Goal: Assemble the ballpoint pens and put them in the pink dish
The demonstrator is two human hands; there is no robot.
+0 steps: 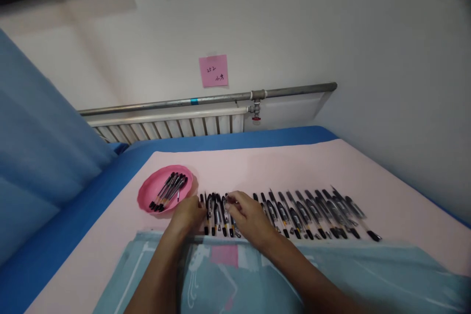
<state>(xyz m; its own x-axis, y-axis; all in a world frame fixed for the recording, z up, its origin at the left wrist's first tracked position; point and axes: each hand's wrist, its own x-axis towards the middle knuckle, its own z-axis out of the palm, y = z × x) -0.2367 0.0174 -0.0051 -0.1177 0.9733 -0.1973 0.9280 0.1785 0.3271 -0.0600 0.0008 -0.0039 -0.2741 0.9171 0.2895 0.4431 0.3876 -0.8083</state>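
Observation:
A long row of black-and-clear pens [283, 212], taken apart into barrels, caps and small bits, lies across the pink tabletop. At the row's left end, my left hand [189, 213] is closed, its fingertips pinching a pen [205, 225] whose dark ends show above and below them. My right hand [252, 218] reaches over the row with curled fingers. Thumb and forefinger meet at the top of another pen [230, 225]; their grip is partly hidden. Between both hands lie several more pens [213, 216]. Whole pens [169, 191] are heaped in a pink scalloped dish [145, 191] to the left.
A light-blue printed cloth [147, 265] covers the near edge, under my forearms. Blue covering [228, 142] borders the pink sheet [228, 167]. Behind stand a white radiator [176, 125] and a metal pipe [294, 91]. A blue curtain [40, 147] hangs at left.

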